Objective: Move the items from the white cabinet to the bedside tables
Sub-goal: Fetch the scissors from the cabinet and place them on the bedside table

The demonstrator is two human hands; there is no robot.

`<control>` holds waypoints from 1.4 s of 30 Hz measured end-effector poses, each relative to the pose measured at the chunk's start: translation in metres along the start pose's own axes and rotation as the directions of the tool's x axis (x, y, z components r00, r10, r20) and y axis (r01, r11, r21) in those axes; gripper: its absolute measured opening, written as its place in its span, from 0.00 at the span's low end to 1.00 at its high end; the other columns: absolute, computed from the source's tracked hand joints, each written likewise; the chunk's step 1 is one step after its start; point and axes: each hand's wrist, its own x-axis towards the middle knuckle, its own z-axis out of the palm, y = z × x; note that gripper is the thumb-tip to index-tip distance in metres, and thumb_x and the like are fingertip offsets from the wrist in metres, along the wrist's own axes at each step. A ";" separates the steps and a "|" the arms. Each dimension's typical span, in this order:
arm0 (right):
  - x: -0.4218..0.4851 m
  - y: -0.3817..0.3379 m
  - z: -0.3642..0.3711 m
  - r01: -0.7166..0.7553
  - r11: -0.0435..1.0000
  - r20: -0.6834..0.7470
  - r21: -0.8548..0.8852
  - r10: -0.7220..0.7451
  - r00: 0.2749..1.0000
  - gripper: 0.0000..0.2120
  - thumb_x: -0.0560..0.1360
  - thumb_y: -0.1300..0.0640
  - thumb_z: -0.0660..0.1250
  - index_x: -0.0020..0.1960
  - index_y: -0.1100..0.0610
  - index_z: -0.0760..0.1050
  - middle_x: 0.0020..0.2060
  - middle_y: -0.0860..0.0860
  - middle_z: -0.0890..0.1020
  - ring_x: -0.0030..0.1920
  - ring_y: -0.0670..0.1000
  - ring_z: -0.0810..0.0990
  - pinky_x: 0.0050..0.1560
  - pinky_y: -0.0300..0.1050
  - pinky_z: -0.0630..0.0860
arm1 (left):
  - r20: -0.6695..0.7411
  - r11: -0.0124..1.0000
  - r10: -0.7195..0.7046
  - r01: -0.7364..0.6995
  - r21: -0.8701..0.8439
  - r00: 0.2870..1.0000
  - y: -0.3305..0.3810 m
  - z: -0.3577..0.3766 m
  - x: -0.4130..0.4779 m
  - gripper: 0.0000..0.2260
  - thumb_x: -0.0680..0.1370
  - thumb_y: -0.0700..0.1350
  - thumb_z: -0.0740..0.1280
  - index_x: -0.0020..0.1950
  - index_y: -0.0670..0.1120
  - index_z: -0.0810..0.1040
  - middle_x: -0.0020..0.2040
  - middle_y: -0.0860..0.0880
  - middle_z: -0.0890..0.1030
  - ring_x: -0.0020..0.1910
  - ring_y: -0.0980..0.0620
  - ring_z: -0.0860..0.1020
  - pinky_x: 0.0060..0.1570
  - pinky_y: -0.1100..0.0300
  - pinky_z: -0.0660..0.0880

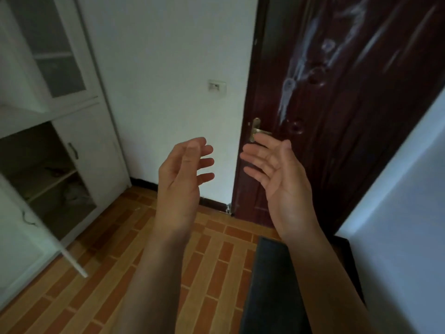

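**Left hand (185, 169) and right hand (277, 172) both empty, cabinet (96, 153) not cleared yet**

Both hands are up in the middle of the view, palms facing each other, fingers loosely spread and a bit curled. Each grip is wide open with nothing in it. They're near each other but not touching.

Progress-wise it's hard to call, somewhere mid-job is my guess. The cabinet sits off to the left with its lower cabinet door (29, 237) swung open, and there are blurry items (77, 194) on the lower shelves: a pale lump, with something dark on the shelf above. Can't tell what they are, but I'd say there's more to fetch. No bedside table is clearly in view. The dark slab (267, 285) under the right forearm might be one, honestly can't say.

Room to move: the floor (168, 273) between the hands and the cabinet is open. The swung-out cabinet door juts over it at lower left, and that edge is what I'd worry about clipping. On the right the red door (337, 116) looks close, its handle (256, 130) showing just past the right fingertips, and the slab's corner sits low on that side.
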 end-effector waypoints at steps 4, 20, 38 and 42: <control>0.004 0.016 0.061 -0.017 1.000 0.090 0.026 0.014 0.996 0.23 0.78 0.40 0.52 0.62 0.48 0.77 0.57 0.50 0.84 0.60 0.48 0.82 0.63 0.49 0.76 | -0.091 1.000 -0.001 0.002 0.011 0.996 0.001 -0.057 0.011 0.17 0.84 0.55 0.55 0.64 0.51 0.78 0.59 0.55 0.82 0.57 0.55 0.82 0.55 0.60 0.80; 0.084 0.073 0.166 -0.127 0.985 0.384 0.118 0.072 0.920 0.31 0.71 0.32 0.55 0.64 0.49 0.77 0.59 0.51 0.83 0.62 0.50 0.81 0.68 0.59 0.75 | -0.408 0.988 0.041 0.023 0.151 0.912 -0.019 -0.141 0.071 0.17 0.84 0.55 0.54 0.60 0.50 0.80 0.56 0.52 0.83 0.56 0.51 0.82 0.61 0.44 0.78; 0.274 0.154 0.198 -0.231 0.956 0.617 0.179 0.074 0.783 0.24 0.76 0.34 0.51 0.63 0.43 0.75 0.57 0.42 0.84 0.60 0.42 0.81 0.60 0.41 0.76 | -0.642 0.984 0.090 0.032 0.177 0.762 -0.074 -0.097 0.242 0.16 0.85 0.50 0.55 0.60 0.45 0.79 0.55 0.45 0.83 0.55 0.46 0.82 0.51 0.55 0.79; 0.302 0.178 0.234 -0.321 0.928 0.663 0.190 0.121 0.739 0.25 0.74 0.33 0.52 0.62 0.44 0.76 0.57 0.45 0.84 0.60 0.45 0.82 0.61 0.43 0.76 | -0.681 0.984 0.072 0.059 0.167 0.728 -0.092 -0.124 0.279 0.16 0.85 0.51 0.55 0.58 0.46 0.79 0.54 0.46 0.83 0.54 0.46 0.82 0.51 0.55 0.79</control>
